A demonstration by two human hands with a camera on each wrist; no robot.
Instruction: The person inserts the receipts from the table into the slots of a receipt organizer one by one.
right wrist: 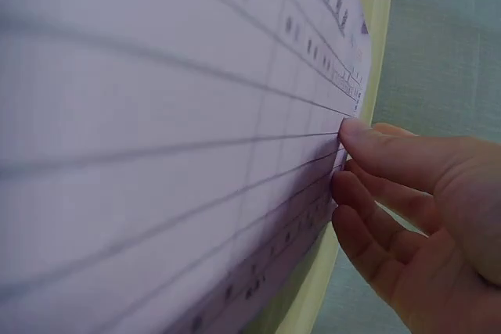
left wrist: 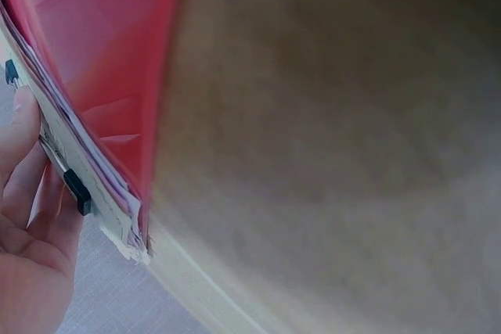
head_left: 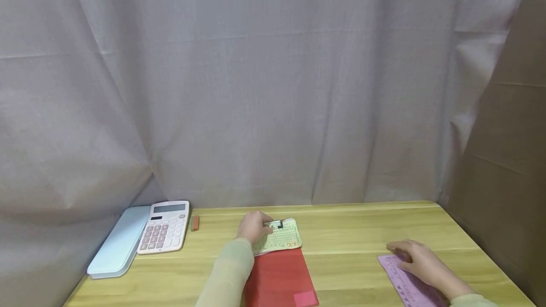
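My left hand is at the top of a pale green clipboard printed with a grid. Its thumb and fingers grip the metal clip, which has black ends. Layered paper edges show beside the clip in the left wrist view. A red folder with a pink patch lies partly under the clipboard. On the right, my right hand pinches the far edge of a purple sheet printed with lines and characters. In the right wrist view the thumb lies on the purple sheet's edge, other fingers against it.
At the left of the wooden table lie a light blue case, a pinkish-white calculator overlapping it, and a small orange-and-green eraser-like block. A grey curtain rises along the back edge.
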